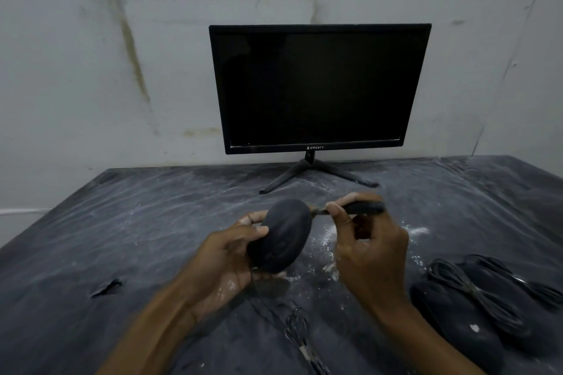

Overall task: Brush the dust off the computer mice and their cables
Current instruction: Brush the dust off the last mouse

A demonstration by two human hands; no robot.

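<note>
Black mouse (281, 236) sits gripped in the left hand (227, 256) above the dusty counter (128, 240); the right hand (364, 250) pinches a brush (350, 209) at its one-o'clock edge. Brushing is underway. Next, probably the dangling cable (300, 335), then the two mice (475, 307) at four o'clock.

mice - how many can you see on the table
3: one mouse held up in the left hand; two mice lying side by side at the table's right, bundled cables on top.

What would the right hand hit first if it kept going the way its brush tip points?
Most likely the dusty black computer mouse held in the left hand; the right hand aims the dark-handled brush leftward at it.
</note>
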